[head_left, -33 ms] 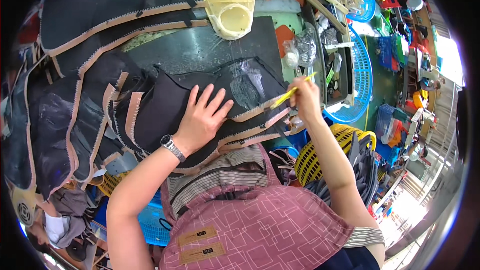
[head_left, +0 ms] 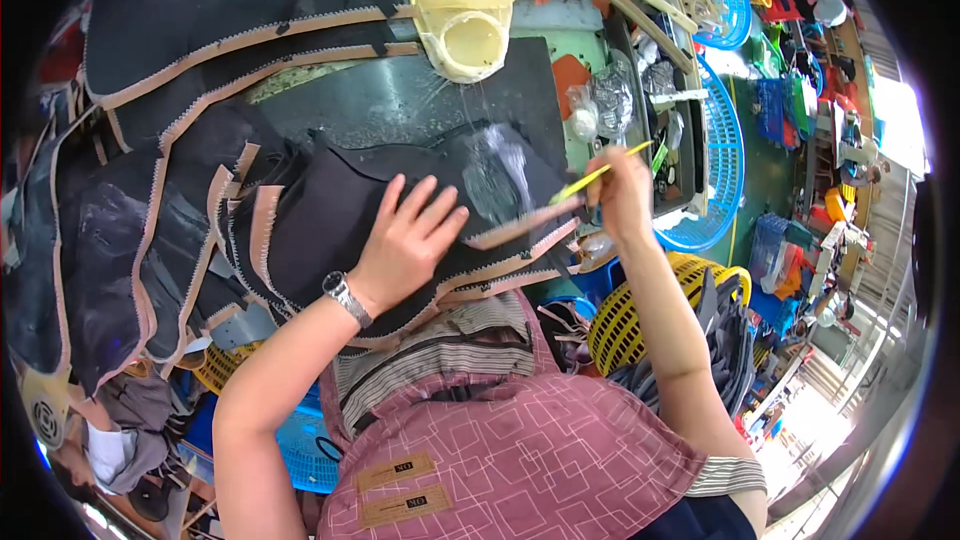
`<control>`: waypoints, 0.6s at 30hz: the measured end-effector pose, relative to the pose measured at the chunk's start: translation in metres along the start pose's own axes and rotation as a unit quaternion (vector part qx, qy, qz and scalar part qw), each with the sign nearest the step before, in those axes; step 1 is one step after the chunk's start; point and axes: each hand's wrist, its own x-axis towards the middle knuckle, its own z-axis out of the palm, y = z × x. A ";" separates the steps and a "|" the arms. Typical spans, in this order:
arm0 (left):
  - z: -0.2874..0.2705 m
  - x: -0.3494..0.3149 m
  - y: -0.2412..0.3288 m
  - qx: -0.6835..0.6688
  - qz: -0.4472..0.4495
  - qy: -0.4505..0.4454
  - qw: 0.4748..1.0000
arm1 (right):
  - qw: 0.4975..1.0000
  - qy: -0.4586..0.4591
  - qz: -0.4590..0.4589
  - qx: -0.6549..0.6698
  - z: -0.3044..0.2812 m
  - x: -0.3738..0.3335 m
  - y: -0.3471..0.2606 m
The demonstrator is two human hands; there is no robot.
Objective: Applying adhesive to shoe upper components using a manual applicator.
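Observation:
My left hand (head_left: 415, 240) lies with fingers spread on a black sheet piece (head_left: 340, 185) with a tan zigzag-cut edge. A shiny wet patch (head_left: 495, 180) covers part of that piece, right of my left fingertips. My right hand (head_left: 622, 195) is closed round a slim yellow brush (head_left: 580, 183), its lower end pointing left over the piece. The right end of the piece's tan edge strip (head_left: 525, 225) reaches my right fingertips; I cannot tell whether they pinch it. More black pieces with tan edges lie beneath, toward my apron.
A crusted cream container (head_left: 470, 45) with a round opening stands at the far side of a dark board (head_left: 390, 95). Black pieces (head_left: 110, 240) hang and overlap at left. A grey tray, a blue basket (head_left: 735, 160) and a yellow basket (head_left: 610, 330) stand at right.
My right hand has moved slightly right with the brush, whose lower end has come up off the edge strip. The strip's right end now lies farther right, near my fingers. My left hand stays put.

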 end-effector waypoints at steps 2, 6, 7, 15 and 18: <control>-0.002 -0.005 0.013 -0.049 0.034 0.049 0.997 | 0.988 -0.050 -0.124 0.082 0.004 0.006 -0.024; 0.003 -0.011 0.042 0.038 0.079 -0.075 0.993 | 0.937 -0.139 -0.304 -0.103 0.049 0.042 -0.047; 0.000 -0.011 0.045 0.020 0.073 -0.083 0.994 | 0.932 -0.129 -0.312 -0.128 0.062 0.053 -0.043; -0.107 -0.013 -0.013 0.112 -0.168 0.083 0.976 | 0.981 -0.046 -0.187 -0.009 0.081 0.086 -0.023; -0.123 -0.012 -0.049 -0.008 -0.174 0.015 0.985 | 0.978 -0.160 0.066 0.118 0.090 0.038 -0.020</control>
